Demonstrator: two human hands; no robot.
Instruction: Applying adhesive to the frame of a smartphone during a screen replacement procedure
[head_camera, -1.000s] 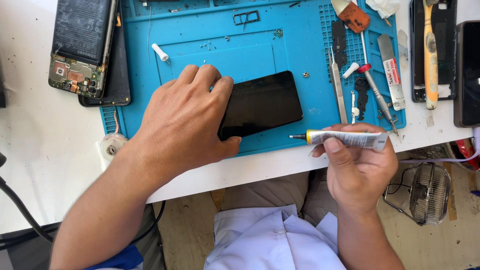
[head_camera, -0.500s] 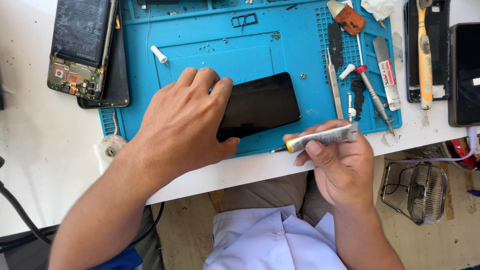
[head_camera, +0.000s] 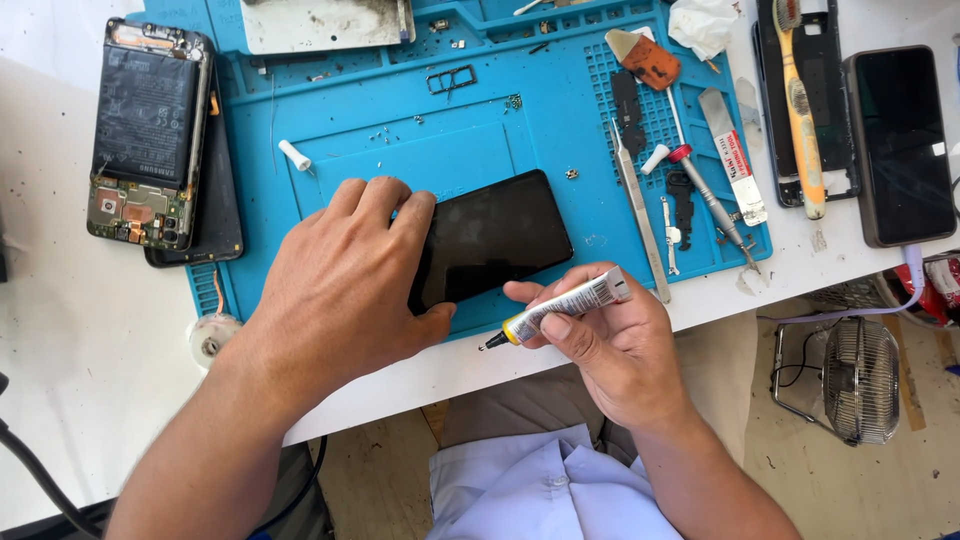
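My left hand (head_camera: 340, 285) lies flat on the left part of a black phone screen (head_camera: 495, 235), pressing it onto a blue work mat (head_camera: 400, 110). My right hand (head_camera: 600, 345) grips a small glue tube (head_camera: 565, 305) with a yellow collar and a thin black nozzle. The nozzle points left and down, just off the screen's near edge at the mat's front border. The tube's tip is close to my left thumb.
An opened phone with its battery showing (head_camera: 145, 130) lies at the mat's left. Tweezers (head_camera: 640, 215), a screwdriver (head_camera: 705, 190), a blade (head_camera: 735, 155) and small screws sit on the mat's right. A toothbrush (head_camera: 800, 110), another dark phone (head_camera: 900, 145) and a small fan (head_camera: 860, 380) are further right.
My right hand has carried the glue tube left and up toward the screen's near edge, tilting its nozzle downward. My left hand stays on the screen.
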